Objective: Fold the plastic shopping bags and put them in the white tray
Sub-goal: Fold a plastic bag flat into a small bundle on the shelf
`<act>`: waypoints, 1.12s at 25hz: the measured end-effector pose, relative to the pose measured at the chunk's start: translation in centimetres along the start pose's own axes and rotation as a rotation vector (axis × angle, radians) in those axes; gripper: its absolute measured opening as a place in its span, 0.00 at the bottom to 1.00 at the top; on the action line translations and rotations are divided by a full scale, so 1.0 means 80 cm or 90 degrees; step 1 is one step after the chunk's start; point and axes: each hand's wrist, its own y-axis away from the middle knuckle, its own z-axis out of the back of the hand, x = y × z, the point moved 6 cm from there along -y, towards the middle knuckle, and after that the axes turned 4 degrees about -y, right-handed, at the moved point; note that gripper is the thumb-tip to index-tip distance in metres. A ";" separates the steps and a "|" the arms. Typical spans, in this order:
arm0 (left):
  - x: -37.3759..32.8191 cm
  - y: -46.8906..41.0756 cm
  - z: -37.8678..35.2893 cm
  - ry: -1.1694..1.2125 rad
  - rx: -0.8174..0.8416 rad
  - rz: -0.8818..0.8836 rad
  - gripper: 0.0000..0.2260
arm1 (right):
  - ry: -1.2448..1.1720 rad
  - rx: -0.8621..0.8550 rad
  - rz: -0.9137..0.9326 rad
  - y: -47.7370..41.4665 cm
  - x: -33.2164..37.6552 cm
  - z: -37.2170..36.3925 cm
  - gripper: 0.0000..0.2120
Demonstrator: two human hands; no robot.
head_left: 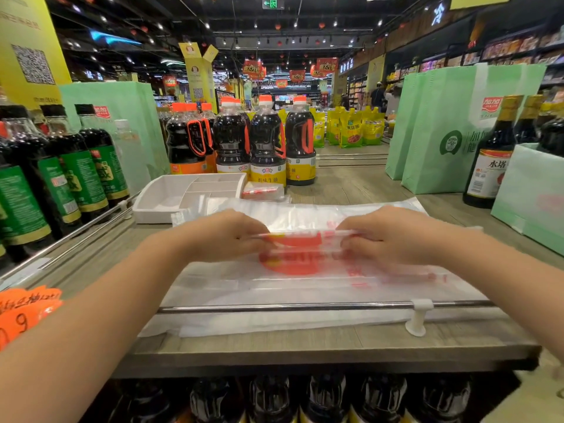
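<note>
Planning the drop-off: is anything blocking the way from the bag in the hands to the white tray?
Nothing upright does. Only flat bags lie on the shelf between the held bag and the white tray.

Top bag [293, 264]: translucent white, red-orange print, flat on pile of unfolded bags [274, 322], far edge lifted into a fold, pinched by left hand [225, 236] and right hand [387, 236]. White tray [152, 206] at its 10 o'clock, compartmented, level. Folded bag bundle [264, 190] at tray's 3 o'clock, just beside it, outside
</note>
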 end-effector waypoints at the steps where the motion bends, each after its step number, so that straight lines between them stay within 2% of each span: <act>1: 0.003 -0.004 0.009 0.005 -0.021 0.008 0.13 | -0.021 -0.004 -0.010 -0.003 -0.003 0.009 0.18; 4: 0.017 -0.023 0.033 0.010 -0.054 0.032 0.18 | -0.016 -0.039 -0.002 -0.021 -0.005 0.035 0.26; 6: 0.028 -0.037 0.040 -0.032 -0.058 0.050 0.25 | 0.040 -0.052 -0.014 -0.036 -0.009 0.040 0.31; 9: 0.045 -0.050 0.027 -0.135 -0.066 0.096 0.32 | 0.122 -0.021 -0.060 -0.052 -0.021 0.022 0.32; 12: 0.044 -0.056 -0.003 -0.146 -0.018 0.083 0.31 | 0.156 0.004 -0.072 -0.059 -0.034 -0.006 0.32; 19: 0.019 -0.046 -0.035 -0.100 0.109 0.013 0.27 | 0.079 0.108 -0.099 -0.049 -0.038 -0.037 0.33; 24: 0.010 -0.027 -0.042 -0.074 0.186 -0.003 0.31 | -0.006 0.141 -0.071 -0.024 -0.023 -0.033 0.41; 28: -0.003 -0.015 -0.070 -0.091 0.240 -0.045 0.31 | -0.020 0.263 -0.059 -0.001 -0.012 -0.063 0.38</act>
